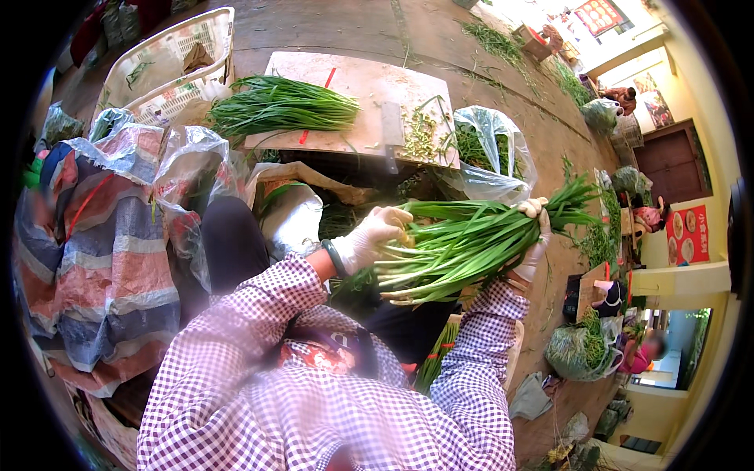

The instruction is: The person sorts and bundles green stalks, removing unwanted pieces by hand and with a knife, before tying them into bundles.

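One bundle of long green stalks [471,228], held up in front of the person, pale stem ends by the left fingers [389,220], leafy tips sticking out past the right fingers [532,206]. Right fingers: gloved, wrapped round the bundle near the leafy end, grasping it. Left fingers: gloved, bent in against the stems; cannot tell if a stem is pinched. Dark wristband [334,257] just behind the left fingers, checkered sleeves [259,322] on both arms.

Beyond the fingers: low desk [377,82] with a second green bunch [287,106] lying flat, ahead and left of the left fingers. Cleaver [391,124] on same desk, straight ahead of the left fingers, dark handle toward the person; chopped pale bits [420,135] just right of the blade. Clear plastic bag [514,145] with greens, ahead of the right fingers, beside the desk.

Far left of the left fingers: striped sheet [118,259], white crate [177,59] beyond it. Right of the right fingers: loose greens [603,235] on the floor. Another banded bundle [432,365] below the right fingers, partly hidden by the sleeve.
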`<control>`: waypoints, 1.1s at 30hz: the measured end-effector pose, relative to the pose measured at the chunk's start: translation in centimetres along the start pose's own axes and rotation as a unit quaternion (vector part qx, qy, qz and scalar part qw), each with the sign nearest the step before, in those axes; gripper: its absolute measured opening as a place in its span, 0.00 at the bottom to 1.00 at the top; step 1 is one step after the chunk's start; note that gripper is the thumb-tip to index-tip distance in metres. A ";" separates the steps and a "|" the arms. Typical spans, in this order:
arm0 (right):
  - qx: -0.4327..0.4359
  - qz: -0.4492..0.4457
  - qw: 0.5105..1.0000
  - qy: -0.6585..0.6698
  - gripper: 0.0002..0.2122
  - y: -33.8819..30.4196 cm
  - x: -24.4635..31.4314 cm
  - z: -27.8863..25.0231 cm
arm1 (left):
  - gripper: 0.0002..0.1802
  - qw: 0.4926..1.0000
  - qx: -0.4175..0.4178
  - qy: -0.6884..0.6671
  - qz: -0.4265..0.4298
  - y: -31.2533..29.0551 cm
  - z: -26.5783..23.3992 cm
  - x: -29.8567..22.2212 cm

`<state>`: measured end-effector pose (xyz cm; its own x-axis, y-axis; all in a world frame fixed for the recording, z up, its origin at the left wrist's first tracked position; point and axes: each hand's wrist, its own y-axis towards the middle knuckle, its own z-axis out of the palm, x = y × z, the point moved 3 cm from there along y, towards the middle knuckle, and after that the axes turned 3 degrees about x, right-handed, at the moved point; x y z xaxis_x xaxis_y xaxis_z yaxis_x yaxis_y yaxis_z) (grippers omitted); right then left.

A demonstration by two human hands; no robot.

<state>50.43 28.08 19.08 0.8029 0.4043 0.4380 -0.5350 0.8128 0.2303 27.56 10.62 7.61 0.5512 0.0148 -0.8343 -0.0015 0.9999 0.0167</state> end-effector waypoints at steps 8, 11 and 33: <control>-0.047 -0.041 0.998 0.000 0.04 -1.0 2.3 -0.2 | 0.22 0.929 0.067 0.341 0.125 -2.6 -4.5 2.3; -0.090 -0.059 0.992 -0.068 0.04 -1.5 4.3 -1.8 | 0.21 0.889 0.017 0.425 -0.169 -3.6 -7.8 4.3; -0.306 0.073 0.929 -0.196 0.07 -2.2 -0.5 -10.7 | 0.34 0.928 0.026 -0.339 -0.149 -3.5 -0.5 2.6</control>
<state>53.97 30.62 9.01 0.5113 0.4423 0.7368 -0.2850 0.8961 -0.3402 28.64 7.20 5.10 0.9194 -0.2890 -0.2670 0.2661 0.9566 -0.1190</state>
